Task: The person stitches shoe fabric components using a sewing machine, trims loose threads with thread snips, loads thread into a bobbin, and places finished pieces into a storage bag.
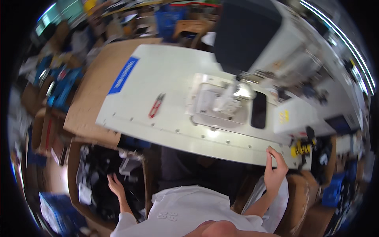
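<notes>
My left hand (115, 186) reaches over a cardboard box (73, 173) at the lower left, its fingers stretched out with nothing visible in them. Dark pieces (103, 160), too blurred to name, fill the box, along with some pale ones. Beside the front right edge of the white worktable (158, 71), my right hand (275, 170) is raised. Its thumb and fingertips come together in a pinch; whatever may be between them is too small to make out. A sewing machine (231, 100) stands on the table, farther in than this hand.
Red-handled thread snips (156, 106) lie on the table's left half. A black phone (258, 110) rests beside the machine. The dark machine cover or panel (246, 35) rises at the back. Cardboard (87, 91) borders the table's left side, and a yellow part (301, 149) sits at its right corner.
</notes>
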Motion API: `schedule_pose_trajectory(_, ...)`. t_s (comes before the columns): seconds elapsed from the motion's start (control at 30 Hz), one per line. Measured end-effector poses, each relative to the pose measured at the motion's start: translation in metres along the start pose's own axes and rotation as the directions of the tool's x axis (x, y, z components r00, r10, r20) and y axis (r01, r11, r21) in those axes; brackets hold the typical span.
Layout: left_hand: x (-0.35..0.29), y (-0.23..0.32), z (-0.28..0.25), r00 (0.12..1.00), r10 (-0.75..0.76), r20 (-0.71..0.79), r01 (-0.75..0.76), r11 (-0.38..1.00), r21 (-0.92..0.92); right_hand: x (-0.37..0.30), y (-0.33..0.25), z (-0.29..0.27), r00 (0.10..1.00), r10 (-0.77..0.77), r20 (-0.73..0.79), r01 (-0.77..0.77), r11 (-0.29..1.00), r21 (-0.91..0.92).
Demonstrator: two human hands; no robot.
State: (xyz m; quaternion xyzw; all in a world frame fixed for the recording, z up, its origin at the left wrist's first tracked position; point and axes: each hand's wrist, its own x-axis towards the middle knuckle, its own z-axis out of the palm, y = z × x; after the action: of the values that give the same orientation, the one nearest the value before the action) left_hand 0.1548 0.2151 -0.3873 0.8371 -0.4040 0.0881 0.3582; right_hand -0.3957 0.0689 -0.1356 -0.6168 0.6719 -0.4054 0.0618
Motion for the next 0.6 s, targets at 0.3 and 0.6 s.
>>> schedule_pose_trajectory(0.3,0.122,0.27,-0.076,0.898,0.02,-0.439,-0.359,0.61,-0.707,0.011,-0.069,0.073,0.904,-0.303,0.301,0.125,0.862,0.491)
schedule_pose_trajectory(0.6,0.081,0.405,-0.013,0.868,0.442,-0.227,-0.219,-0.069,-0.973,0.002,-0.113,0.128,0.825,-0.336,0.454,-0.108,0.694,0.711)
